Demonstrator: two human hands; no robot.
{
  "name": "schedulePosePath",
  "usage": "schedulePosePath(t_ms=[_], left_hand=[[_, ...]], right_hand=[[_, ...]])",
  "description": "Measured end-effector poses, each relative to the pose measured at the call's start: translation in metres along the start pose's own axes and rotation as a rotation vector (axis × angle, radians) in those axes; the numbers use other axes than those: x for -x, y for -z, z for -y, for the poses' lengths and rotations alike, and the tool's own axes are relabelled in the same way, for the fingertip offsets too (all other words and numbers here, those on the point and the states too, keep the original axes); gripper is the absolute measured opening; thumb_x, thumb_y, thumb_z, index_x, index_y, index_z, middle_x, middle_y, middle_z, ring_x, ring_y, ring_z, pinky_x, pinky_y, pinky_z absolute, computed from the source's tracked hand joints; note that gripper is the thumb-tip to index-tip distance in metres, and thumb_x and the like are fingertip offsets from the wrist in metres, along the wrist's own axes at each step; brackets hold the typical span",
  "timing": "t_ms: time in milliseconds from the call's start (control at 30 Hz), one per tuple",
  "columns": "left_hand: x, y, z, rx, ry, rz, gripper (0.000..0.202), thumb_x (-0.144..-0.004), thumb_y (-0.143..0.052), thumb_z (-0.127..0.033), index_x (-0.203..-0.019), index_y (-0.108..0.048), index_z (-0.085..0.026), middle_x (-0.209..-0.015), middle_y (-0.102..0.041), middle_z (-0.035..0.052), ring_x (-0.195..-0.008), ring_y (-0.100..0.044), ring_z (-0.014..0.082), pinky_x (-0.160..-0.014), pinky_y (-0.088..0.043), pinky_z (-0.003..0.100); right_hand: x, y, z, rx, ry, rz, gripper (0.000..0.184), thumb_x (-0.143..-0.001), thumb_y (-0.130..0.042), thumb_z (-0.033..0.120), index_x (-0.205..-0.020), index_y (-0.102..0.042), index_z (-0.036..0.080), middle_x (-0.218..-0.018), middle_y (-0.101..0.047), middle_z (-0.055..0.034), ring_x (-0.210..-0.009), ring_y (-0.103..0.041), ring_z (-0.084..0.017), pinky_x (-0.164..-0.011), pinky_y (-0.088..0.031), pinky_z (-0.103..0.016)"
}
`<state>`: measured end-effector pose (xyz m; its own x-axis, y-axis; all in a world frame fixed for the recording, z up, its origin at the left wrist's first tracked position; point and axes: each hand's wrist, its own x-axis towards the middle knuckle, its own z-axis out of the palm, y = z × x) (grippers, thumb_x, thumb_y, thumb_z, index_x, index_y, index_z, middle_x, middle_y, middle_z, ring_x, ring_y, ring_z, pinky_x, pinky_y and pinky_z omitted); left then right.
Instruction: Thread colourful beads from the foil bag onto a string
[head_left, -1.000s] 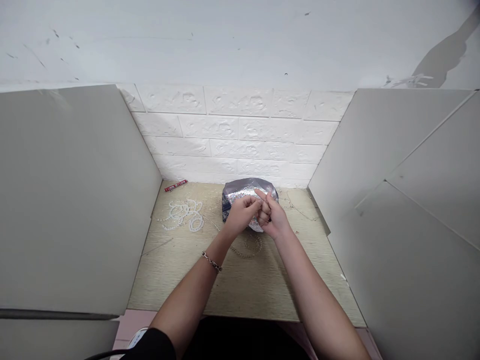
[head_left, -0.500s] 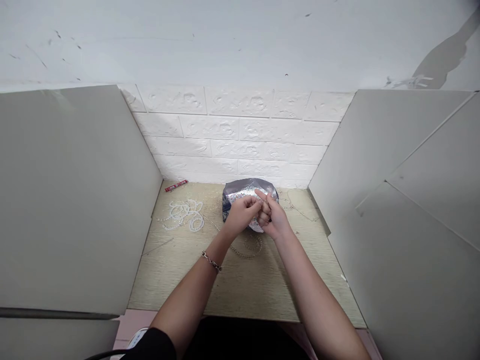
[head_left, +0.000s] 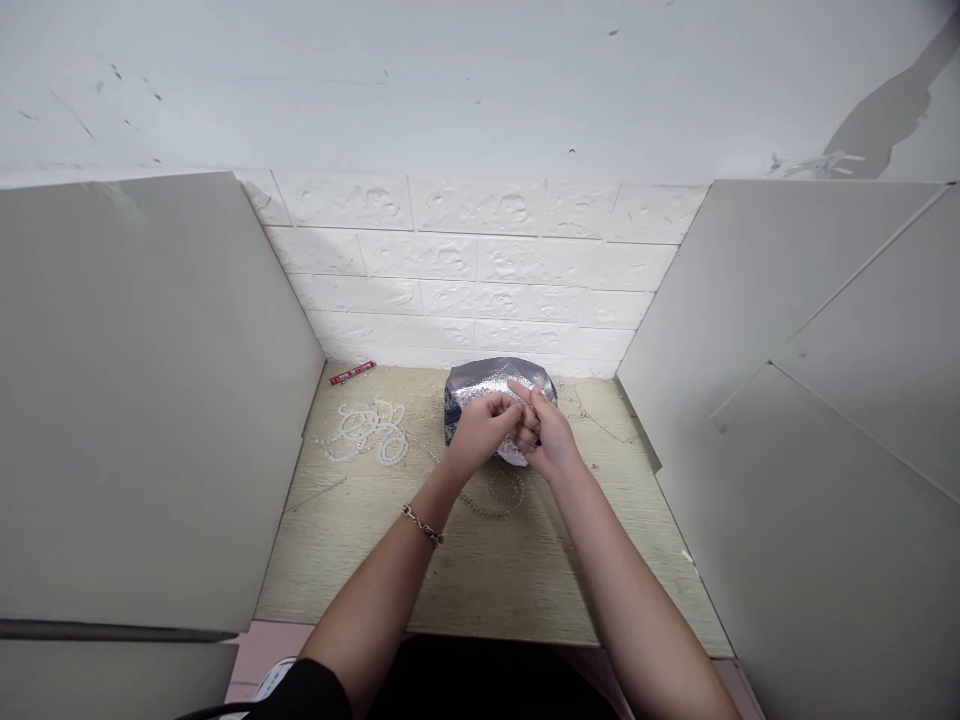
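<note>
Left hand (head_left: 478, 432): fingertips pinched
Right hand (head_left: 552, 440): curled, forefinger out
Held: we can't tell what
Bag (head_left: 491, 384): behind our hands

Two bare arms (head_left: 622, 560) reached forward, the left hand (head_left: 477, 430) bent inward in a pinch, the right hand (head_left: 551, 435) curled close by, one finger (head_left: 518, 388) poked out.

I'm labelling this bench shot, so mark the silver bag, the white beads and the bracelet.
Silver bag (head_left: 486, 383): head view, on its shiny upper part.
White beads (head_left: 370, 429): head view, mid-tangle.
Bracelet (head_left: 424, 526): head view, on its middle links.
</note>
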<state>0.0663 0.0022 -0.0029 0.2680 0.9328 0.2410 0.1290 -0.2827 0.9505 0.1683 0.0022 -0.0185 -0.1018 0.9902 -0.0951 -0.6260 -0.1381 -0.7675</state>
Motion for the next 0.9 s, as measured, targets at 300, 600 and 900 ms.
schedulePosePath(t_ms=[300,600,900], left_hand=[[0.0022,0.0021,-0.0018,-0.22,-0.062,-0.081,0.021,-0.068,-0.046,-0.031,-0.058,-0.052,-0.014,-0.051,-0.048,-0.0028,-0.05,-0.042,0.0072,-0.048,-0.032,0.019],[0.0005,0.0021,-0.0012,-0.244,-0.095,-0.088,0.024,-0.071,-0.046,-0.032,-0.071,-0.063,-0.016,-0.064,-0.061,0.0001,-0.06,-0.051,0.0109,-0.056,-0.037,0.021],[0.0,0.0052,-0.0014,-0.283,-0.144,-0.035,0.022,-0.071,-0.047,-0.029,-0.073,-0.066,-0.019,-0.071,-0.065,-0.0004,-0.066,-0.056,0.0124,-0.062,-0.039,0.021]], right_hand=[[0.001,-0.0007,0.0012,0.024,0.03,-0.022,0.044,-0.069,-0.05,0.046,-0.101,-0.054,0.016,-0.038,-0.016,0.0119,-0.028,-0.013,-0.002,-0.028,-0.01,-0.016],[0.0009,-0.0012,-0.0001,0.053,0.052,0.009,0.045,-0.068,-0.052,0.045,-0.101,-0.054,0.015,-0.036,-0.019,0.0122,-0.027,-0.013,-0.001,-0.028,-0.01,-0.016],[0.0013,-0.0018,-0.0031,0.168,0.063,-0.018,0.044,-0.067,-0.051,0.046,-0.097,-0.056,0.014,-0.037,-0.019,0.0119,-0.03,-0.013,-0.001,-0.03,-0.009,-0.015]])
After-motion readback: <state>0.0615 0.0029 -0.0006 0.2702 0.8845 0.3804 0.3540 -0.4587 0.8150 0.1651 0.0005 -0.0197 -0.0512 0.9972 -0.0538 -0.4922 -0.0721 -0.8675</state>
